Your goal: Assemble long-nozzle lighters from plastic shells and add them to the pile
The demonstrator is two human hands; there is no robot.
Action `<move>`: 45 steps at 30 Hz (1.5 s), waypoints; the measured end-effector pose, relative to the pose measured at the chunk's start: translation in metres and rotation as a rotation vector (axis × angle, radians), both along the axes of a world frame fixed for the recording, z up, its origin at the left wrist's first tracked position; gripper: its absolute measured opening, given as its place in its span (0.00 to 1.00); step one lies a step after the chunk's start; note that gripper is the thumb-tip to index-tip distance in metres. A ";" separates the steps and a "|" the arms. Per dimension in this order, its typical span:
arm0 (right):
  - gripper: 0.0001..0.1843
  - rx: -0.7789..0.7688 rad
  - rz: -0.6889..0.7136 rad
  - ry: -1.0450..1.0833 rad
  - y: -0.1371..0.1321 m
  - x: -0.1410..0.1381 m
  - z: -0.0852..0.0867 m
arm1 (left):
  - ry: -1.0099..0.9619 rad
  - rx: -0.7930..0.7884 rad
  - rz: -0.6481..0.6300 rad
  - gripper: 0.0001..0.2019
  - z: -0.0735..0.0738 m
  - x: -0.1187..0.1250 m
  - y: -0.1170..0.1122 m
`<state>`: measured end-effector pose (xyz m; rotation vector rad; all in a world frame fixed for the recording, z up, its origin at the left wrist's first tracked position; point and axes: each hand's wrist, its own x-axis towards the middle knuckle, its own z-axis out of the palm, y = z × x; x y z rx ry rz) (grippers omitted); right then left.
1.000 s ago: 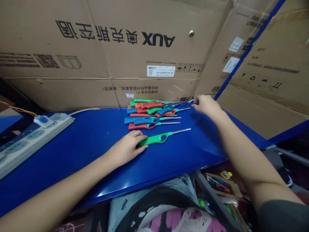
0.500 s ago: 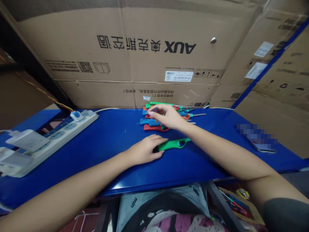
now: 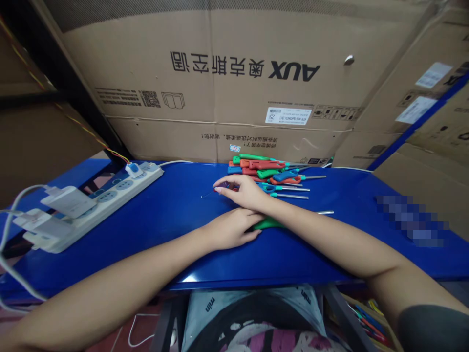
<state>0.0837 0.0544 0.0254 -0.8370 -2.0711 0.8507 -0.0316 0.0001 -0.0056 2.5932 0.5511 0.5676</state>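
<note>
My left hand (image 3: 236,229) rests low over the blue table and is closed round the end of a green long-neck lighter (image 3: 269,223). The lighter lies pointing right; my right forearm covers its middle, and the metal tube shows beyond it. Just above, my right hand (image 3: 245,191) pinches a thin screwdriver (image 3: 208,194), its slim metal shaft pointing left and slightly down. Fingers hide most of its handle. Behind the right hand lie several red, green, orange and blue long-neck lighters (image 3: 262,165) in a pile, their metal tubes pointing right. The right hand partly covers the nearest ones.
A white power strip (image 3: 97,205) with plugged-in chargers lies on the left of the blue table (image 3: 176,215). A large cardboard panel (image 3: 220,98) stands behind. A blurred-out flat object (image 3: 410,222) lies at right. Below the edge, a box of tools (image 3: 370,322) shows.
My right hand has come down and nearer to the left hand, away from the pile, with the screwdriver shaft now showing plainly. The left hand still holds the green lighter. The view has shifted slightly.
</note>
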 end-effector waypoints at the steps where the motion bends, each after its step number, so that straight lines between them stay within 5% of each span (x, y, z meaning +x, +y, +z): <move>1: 0.07 -0.019 0.004 0.020 0.000 0.000 0.000 | 0.006 0.005 -0.003 0.18 0.001 0.000 0.000; 7: 0.08 -0.084 -0.041 0.167 -0.001 0.006 0.003 | 0.013 0.038 0.001 0.18 0.003 0.000 -0.001; 13: 0.22 -0.322 -0.247 0.468 -0.005 0.046 0.016 | -0.079 -0.027 0.103 0.19 0.001 0.002 -0.002; 21: 0.16 -0.407 -0.446 0.705 -0.011 0.108 0.006 | -0.471 -0.180 0.449 0.21 -0.004 0.006 0.008; 30: 0.16 -0.629 -0.327 0.750 -0.020 0.103 -0.008 | -0.564 -0.256 0.516 0.12 0.011 0.007 0.002; 45: 0.13 -0.492 -0.336 0.771 -0.026 0.103 -0.002 | -0.473 -0.146 0.482 0.06 0.014 0.005 -0.002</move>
